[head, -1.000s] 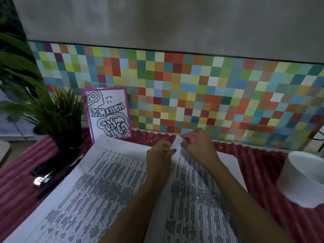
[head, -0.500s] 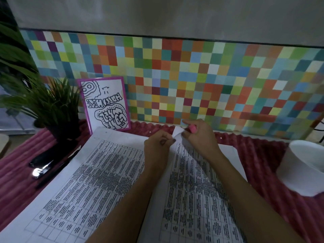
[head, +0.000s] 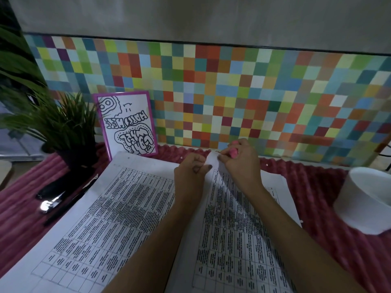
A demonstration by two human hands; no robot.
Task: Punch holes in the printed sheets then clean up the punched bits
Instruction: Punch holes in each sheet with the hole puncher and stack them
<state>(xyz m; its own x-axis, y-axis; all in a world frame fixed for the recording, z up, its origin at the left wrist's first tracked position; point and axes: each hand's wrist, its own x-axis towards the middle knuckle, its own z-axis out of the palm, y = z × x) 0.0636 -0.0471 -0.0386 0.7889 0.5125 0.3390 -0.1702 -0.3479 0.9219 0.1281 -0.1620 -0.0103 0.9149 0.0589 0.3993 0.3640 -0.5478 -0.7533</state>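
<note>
At the centre of the frame, both hands met over the far edge of the printed sheets (head: 118, 208), which lay spread across a ribbed pink cloth (head: 317, 187) on the tabletop. The left hand (head: 190, 173) pinched a lifted strip of the top sheet between thumb and curled fingers, a hold that I judged kept the margin taut and clear of the pile. The right hand (head: 240, 166) had its grip closed around a small pink tool (head: 233, 153) set against the same raised edge. It was probably a hand punch, though too little of it showed to be sure. Raising the paper would let such a tool slide over the margin.

A white bowl (head: 368, 199) stood at the right of the frame, near enough to take the punched bits, with its far side cut off by the border. At the left, a potted plant (head: 63, 127), a framed card (head: 127, 123) and a dark object with a shiny tip (head: 51, 199) sat in shadow, and the dark object was hard to identify. The sheets' near corners ran out of the lower border, and the forearms hid the middle of the pages.
</note>
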